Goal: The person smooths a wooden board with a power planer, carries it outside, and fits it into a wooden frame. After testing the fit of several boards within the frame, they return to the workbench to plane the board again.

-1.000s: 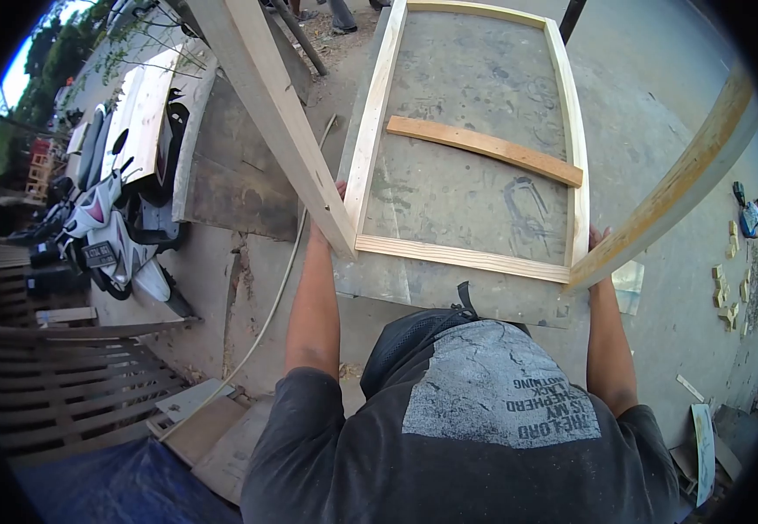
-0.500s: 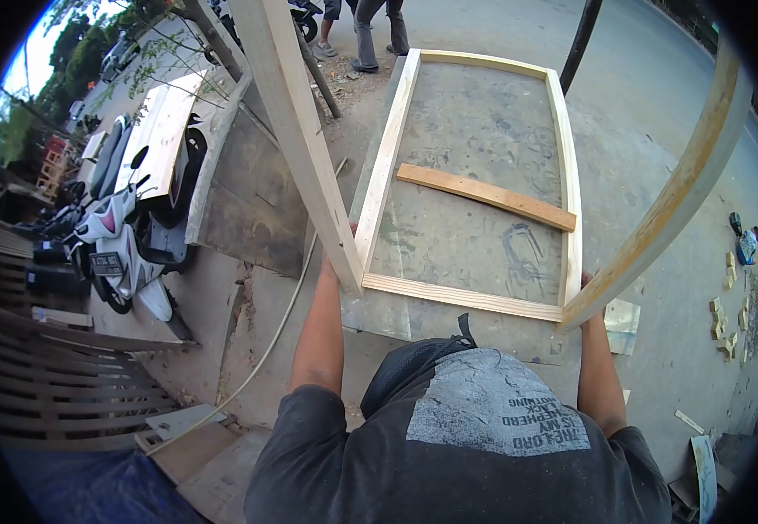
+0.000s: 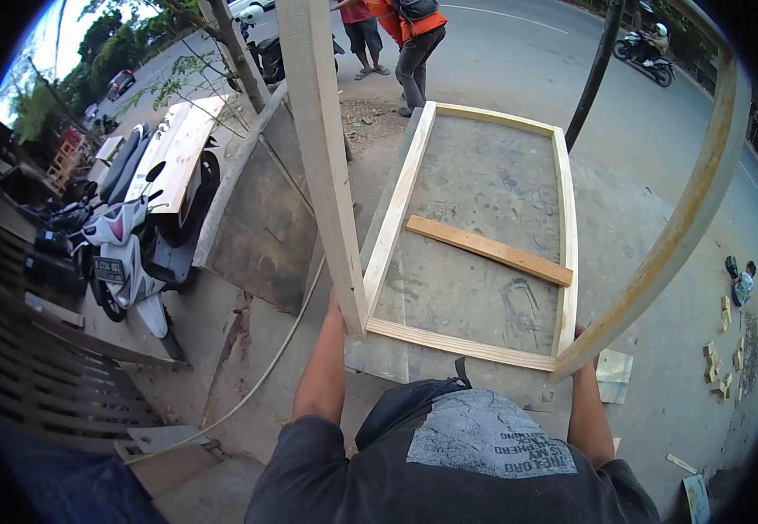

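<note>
A pale wooden frame point(image 3: 471, 354) lies on a grey, stained board. From its near corners rise a left post point(image 3: 322, 148) and a right post point(image 3: 658, 262), both leaning outward in view. My left hand point(image 3: 336, 302) grips the frame's outer left side at the foot of the left post; its fingers are mostly hidden. My right hand point(image 3: 585, 338) holds the near right corner, largely covered by the right post. A browner wooden slat point(image 3: 488, 251) lies slanted across the inside, its right end on the frame's right rail.
A white motorbike point(image 3: 117, 253) and a leaning brown board point(image 3: 261, 227) stand left. A hose point(image 3: 265, 377) runs over the ground. Two people point(image 3: 414, 61) stand beyond the board. A motorbike rider point(image 3: 650, 52) is on the road. Wood offcuts point(image 3: 720, 371) lie right.
The view has tilted up, so the frame, slat and hands sit lower in the picture. More road, the two people and a motorbike rider show. Both hands keep their places on the frame.
</note>
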`<state>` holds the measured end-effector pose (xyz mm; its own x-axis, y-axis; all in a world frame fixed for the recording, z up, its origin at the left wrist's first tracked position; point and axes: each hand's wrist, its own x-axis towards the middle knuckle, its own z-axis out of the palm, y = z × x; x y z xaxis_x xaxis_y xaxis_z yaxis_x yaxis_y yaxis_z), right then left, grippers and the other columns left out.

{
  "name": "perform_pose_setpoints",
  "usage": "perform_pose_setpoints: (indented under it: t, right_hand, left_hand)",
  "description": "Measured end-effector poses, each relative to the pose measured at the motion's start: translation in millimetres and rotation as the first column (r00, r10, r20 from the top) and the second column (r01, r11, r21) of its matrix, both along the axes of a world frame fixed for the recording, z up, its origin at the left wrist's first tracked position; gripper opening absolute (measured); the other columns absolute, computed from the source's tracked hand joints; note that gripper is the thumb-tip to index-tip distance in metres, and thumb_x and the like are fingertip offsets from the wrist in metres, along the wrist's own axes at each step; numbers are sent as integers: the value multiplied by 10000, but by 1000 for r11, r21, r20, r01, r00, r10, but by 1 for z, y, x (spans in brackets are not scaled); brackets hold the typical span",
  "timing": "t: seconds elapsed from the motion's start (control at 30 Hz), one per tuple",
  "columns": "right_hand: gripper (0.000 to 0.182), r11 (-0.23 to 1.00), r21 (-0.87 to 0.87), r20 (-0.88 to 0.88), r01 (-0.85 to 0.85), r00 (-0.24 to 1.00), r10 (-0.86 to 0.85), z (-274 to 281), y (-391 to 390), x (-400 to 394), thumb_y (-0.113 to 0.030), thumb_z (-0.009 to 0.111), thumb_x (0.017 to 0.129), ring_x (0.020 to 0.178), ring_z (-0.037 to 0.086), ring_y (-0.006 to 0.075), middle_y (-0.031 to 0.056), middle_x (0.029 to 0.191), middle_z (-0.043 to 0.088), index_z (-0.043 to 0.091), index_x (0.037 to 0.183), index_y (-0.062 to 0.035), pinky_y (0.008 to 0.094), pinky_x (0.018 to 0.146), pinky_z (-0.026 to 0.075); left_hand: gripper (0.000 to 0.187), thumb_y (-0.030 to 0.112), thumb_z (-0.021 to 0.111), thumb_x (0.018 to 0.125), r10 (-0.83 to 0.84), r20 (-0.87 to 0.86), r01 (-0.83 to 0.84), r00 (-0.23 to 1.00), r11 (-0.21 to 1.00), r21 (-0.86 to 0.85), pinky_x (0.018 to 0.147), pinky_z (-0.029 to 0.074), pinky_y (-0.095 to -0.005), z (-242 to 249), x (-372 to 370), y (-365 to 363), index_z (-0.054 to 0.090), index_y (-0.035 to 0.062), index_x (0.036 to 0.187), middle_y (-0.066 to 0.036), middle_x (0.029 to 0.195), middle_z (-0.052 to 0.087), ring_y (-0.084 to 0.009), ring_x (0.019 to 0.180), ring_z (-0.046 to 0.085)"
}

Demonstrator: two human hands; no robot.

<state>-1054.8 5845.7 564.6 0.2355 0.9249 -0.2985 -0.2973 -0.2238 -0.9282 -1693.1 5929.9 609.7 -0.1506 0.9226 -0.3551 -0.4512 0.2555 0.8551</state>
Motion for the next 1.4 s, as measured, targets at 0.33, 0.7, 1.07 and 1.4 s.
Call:
perform_pose_setpoints:
  t: [0.33,0.7,1.07,1.4]
  right_hand:
    - [936,966,-256,-58,23,998,-40,18,-5,16,-739,275,934,1239,533,318,186,1384,544,434,1429,39,418,1077,382]
    - [906,898,-440,-34,-15,999,0,21,-5,42,-727,280,940,1379,386,360,174,1534,375,321,1513,-27,480,1155,270]
    - [867,877,-474,-105,79,984,-146,37,-13,15,-716,294,945,1370,389,351,149,1521,389,330,1511,-59,486,1152,287]
    - [920,871,-483,-24,84,994,-110,34,-16,16,-729,294,939,1412,341,367,182,1561,313,225,1546,-41,498,1171,254]
  left_hand:
    - [629,581,450,989,31,-92,-47,995,983,-176,842,518,-328,18,9,1,643,34,1235,-98,1072,685,-161,949,644]
    - [773,615,256,1025,-81,-58,82,995,997,-1,1038,433,-353,25,6,-6,600,-40,1252,-162,1205,651,-227,1150,599]
    - [943,736,149,959,64,57,-68,996,995,79,1079,403,-361,-8,9,-4,637,-35,1195,-169,1193,638,-244,1170,577]
    - [901,730,219,964,0,-135,6,991,999,49,1066,402,-361,21,7,-15,612,-34,1240,-160,1217,630,-248,1178,567]
